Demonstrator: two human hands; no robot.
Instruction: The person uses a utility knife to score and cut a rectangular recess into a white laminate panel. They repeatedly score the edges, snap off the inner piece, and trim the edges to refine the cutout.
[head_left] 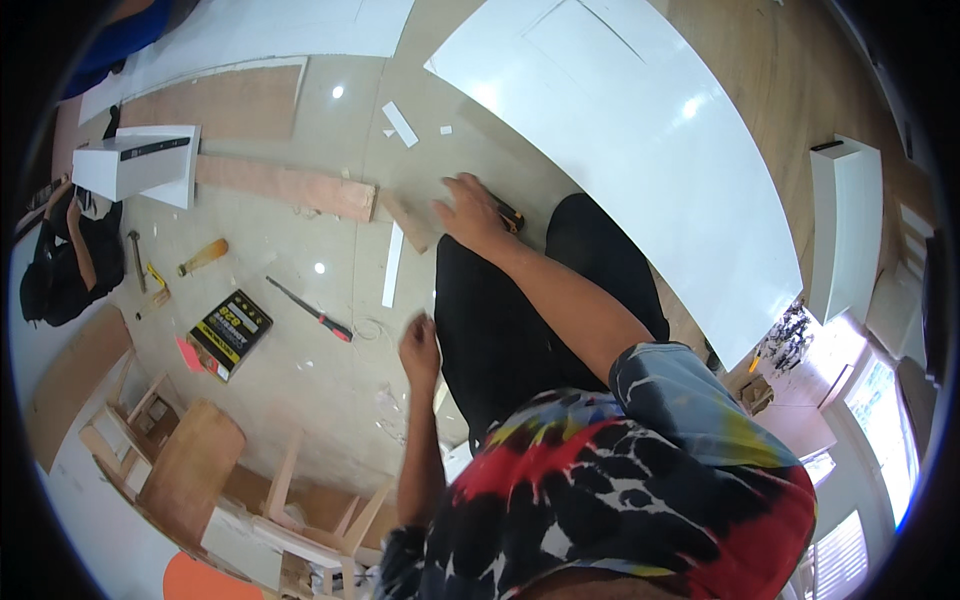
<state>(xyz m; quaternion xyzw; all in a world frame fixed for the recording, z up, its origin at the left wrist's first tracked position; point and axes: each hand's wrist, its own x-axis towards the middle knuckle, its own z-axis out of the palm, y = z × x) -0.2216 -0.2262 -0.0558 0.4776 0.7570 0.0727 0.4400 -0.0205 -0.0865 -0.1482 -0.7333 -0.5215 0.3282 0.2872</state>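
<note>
My right hand (468,212) reaches out past my knees, its fingers apart and slightly blurred. Right beside it, on the floor, lies a black-and-orange hand tool (509,216), partly covered by the hand; its kind is unclear. My left hand (419,346) hangs low beside my left thigh with its fingers curled in. Whatever it may hold is hidden. A large glossy white panel (640,130) lies in front of me to the right. Near my left knee are a narrow white strip (393,265) and a short wooden piece (404,222).
On the floor to the left lie a red-and-black screwdriver (312,310), a black-and-yellow box (232,333), a wooden-handled tool (204,257) and a hammer (136,260). A long board (285,188) lies beyond. Another person (75,250) works beside a white box (135,165). Wooden furniture parts (200,460) stand lower left.
</note>
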